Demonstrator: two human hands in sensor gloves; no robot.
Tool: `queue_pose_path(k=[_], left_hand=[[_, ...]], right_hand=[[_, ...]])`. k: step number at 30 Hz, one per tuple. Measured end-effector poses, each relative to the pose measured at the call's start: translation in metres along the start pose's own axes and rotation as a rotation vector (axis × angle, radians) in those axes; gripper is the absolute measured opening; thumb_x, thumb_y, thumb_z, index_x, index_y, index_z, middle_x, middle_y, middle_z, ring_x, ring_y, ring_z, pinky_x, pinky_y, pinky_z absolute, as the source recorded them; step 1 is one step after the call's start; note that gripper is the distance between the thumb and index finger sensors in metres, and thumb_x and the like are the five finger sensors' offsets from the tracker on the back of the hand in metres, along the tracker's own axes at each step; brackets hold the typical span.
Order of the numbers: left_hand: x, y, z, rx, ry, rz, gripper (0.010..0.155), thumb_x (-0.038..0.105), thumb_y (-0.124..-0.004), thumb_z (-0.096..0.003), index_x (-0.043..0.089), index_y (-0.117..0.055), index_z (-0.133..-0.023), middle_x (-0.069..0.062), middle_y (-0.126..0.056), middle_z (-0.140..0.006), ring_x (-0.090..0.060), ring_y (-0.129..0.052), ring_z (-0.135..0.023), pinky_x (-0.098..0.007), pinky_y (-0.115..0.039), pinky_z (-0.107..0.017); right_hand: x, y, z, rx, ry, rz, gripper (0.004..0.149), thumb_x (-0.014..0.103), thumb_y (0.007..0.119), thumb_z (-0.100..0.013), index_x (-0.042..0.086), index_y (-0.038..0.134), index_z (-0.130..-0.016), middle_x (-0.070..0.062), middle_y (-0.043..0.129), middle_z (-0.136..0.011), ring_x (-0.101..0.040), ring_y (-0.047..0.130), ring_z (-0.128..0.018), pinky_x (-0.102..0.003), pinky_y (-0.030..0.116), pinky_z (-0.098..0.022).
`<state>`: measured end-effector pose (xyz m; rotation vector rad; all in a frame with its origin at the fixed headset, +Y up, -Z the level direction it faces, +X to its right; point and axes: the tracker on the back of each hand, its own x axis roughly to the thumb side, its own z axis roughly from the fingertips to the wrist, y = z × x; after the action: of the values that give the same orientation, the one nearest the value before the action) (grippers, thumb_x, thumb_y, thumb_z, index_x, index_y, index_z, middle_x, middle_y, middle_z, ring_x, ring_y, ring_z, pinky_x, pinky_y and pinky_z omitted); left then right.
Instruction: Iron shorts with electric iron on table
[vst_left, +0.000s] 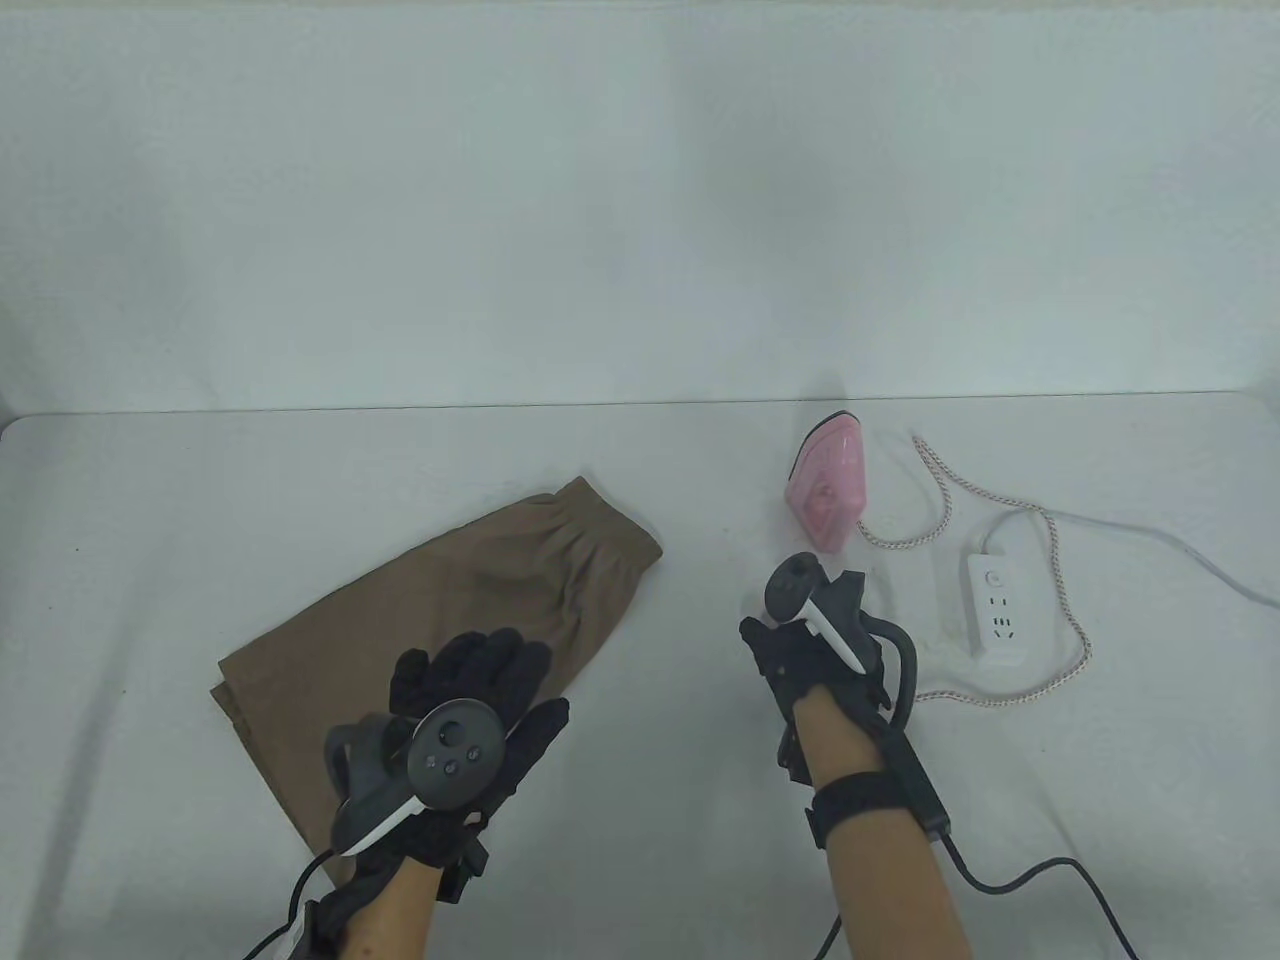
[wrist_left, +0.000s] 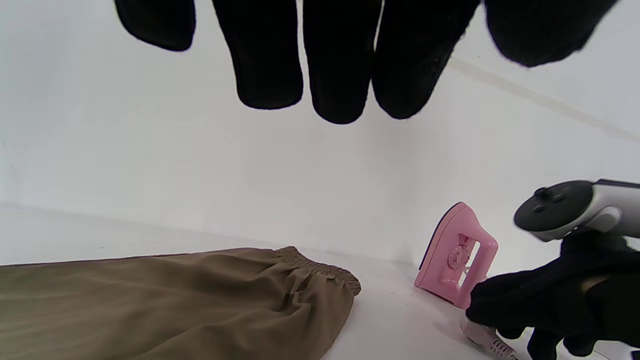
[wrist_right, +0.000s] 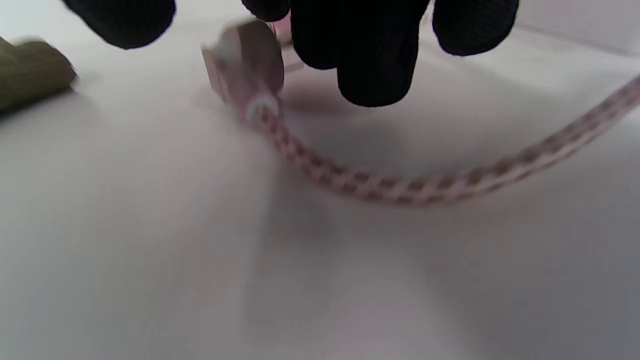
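Brown shorts (vst_left: 470, 600) lie flat on the white table, waistband toward the back right; they also show in the left wrist view (wrist_left: 175, 300). My left hand (vst_left: 490, 680) is spread open over their near part, and its fingers (wrist_left: 340, 75) hold nothing. A pink iron (vst_left: 828, 490) stands upright on its heel at centre right and also shows in the left wrist view (wrist_left: 455, 255). My right hand (vst_left: 800, 640) is curled down just in front of it, over the cord's pink plug (wrist_right: 245, 70). The thumb stands apart from the plug.
The iron's pink-and-white braided cord (vst_left: 1085, 650) loops around a white power strip (vst_left: 995, 600) at the right, whose grey cable (vst_left: 1180, 545) runs off the right edge. A black glove cable (vst_left: 1010, 880) trails by my right forearm. A white wall backs the table.
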<state>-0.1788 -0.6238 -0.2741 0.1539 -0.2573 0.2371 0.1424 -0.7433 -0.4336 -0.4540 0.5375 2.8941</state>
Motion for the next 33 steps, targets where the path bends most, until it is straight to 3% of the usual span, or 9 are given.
queue_pose_path(k=[5,7,12,15,19,23,26,33], left_hand=[[-0.005,0.001,-0.001,0.001,0.018,0.014,0.063,0.064,-0.066,-0.0504,0.033,-0.071,-0.105,0.000,-0.074,-0.114,-0.037,-0.073,-0.106,-0.069,-0.051,-0.076],[-0.008,0.001,-0.002,0.002,0.025,0.017,0.063,0.064,-0.066,-0.0503,0.033,-0.072,-0.105,0.000,-0.075,-0.114,-0.037,-0.074,-0.106,-0.069,-0.051,-0.076],[-0.010,0.002,-0.003,0.000,0.033,0.026,0.063,0.064,-0.066,-0.0504,0.033,-0.072,-0.105,0.000,-0.075,-0.113,-0.037,-0.074,-0.105,-0.069,-0.051,-0.076],[-0.010,0.000,-0.004,-0.006,0.028,0.030,0.063,0.064,-0.066,-0.0505,0.033,-0.072,-0.105,0.000,-0.075,-0.113,-0.037,-0.075,-0.105,-0.069,-0.052,-0.076],[-0.008,-0.003,-0.005,-0.028,0.022,0.012,0.063,0.065,-0.066,-0.0505,0.033,-0.071,-0.105,0.001,-0.075,-0.113,-0.037,-0.075,-0.105,-0.069,-0.052,-0.076],[-0.006,-0.004,-0.005,-0.035,0.016,-0.001,0.063,0.065,-0.066,-0.0506,0.033,-0.071,-0.105,0.001,-0.075,-0.113,-0.037,-0.075,-0.105,-0.069,-0.052,-0.076],[-0.006,-0.004,-0.005,-0.034,0.014,-0.004,0.063,0.065,-0.066,-0.0506,0.033,-0.071,-0.105,0.001,-0.075,-0.113,-0.037,-0.075,-0.105,-0.069,-0.052,-0.076],[-0.007,-0.007,-0.005,-0.046,0.022,-0.002,0.063,0.065,-0.066,-0.0506,0.033,-0.072,-0.105,0.001,-0.076,-0.113,-0.036,-0.076,-0.104,-0.069,-0.053,-0.075]], right_hand=[[0.011,0.011,-0.014,-0.045,0.097,0.144,0.088,0.075,0.068,-0.047,0.028,0.034,-0.114,0.005,0.065,-0.101,-0.020,0.085,-0.074,-0.056,0.067,-0.069],[0.010,0.011,-0.017,-0.074,0.109,0.088,0.083,0.073,0.068,-0.048,0.027,0.040,-0.111,0.005,0.069,-0.096,-0.020,0.086,-0.070,-0.056,0.068,-0.068],[0.001,0.002,-0.020,-0.024,0.052,-0.010,0.072,0.064,0.069,-0.054,0.024,0.047,-0.109,0.004,0.075,-0.092,-0.021,0.090,-0.066,-0.054,0.072,-0.064],[-0.010,-0.011,-0.013,0.023,-0.027,-0.170,0.072,0.061,0.070,-0.054,0.023,0.047,-0.111,0.003,0.079,-0.092,-0.021,0.093,-0.067,-0.055,0.073,-0.063],[-0.023,-0.036,0.008,-0.040,-0.130,-0.226,0.072,0.057,0.071,-0.055,0.021,0.046,-0.112,0.003,0.082,-0.092,-0.020,0.095,-0.066,-0.055,0.073,-0.063],[-0.050,-0.062,0.035,-0.142,-0.217,-0.279,0.072,0.056,0.074,-0.053,0.021,0.050,-0.111,0.001,0.086,-0.091,-0.020,0.097,-0.063,-0.055,0.074,-0.062],[-0.075,-0.073,0.045,-0.147,-0.235,-0.305,0.071,0.056,0.076,-0.052,0.020,0.055,-0.110,-0.002,0.092,-0.083,-0.018,0.100,-0.058,-0.055,0.075,-0.062],[-0.142,-0.087,0.040,-0.244,-0.133,-0.321,0.070,0.057,0.077,-0.052,0.021,0.060,-0.108,-0.004,0.094,-0.080,-0.019,0.100,-0.058,-0.057,0.073,-0.063]])
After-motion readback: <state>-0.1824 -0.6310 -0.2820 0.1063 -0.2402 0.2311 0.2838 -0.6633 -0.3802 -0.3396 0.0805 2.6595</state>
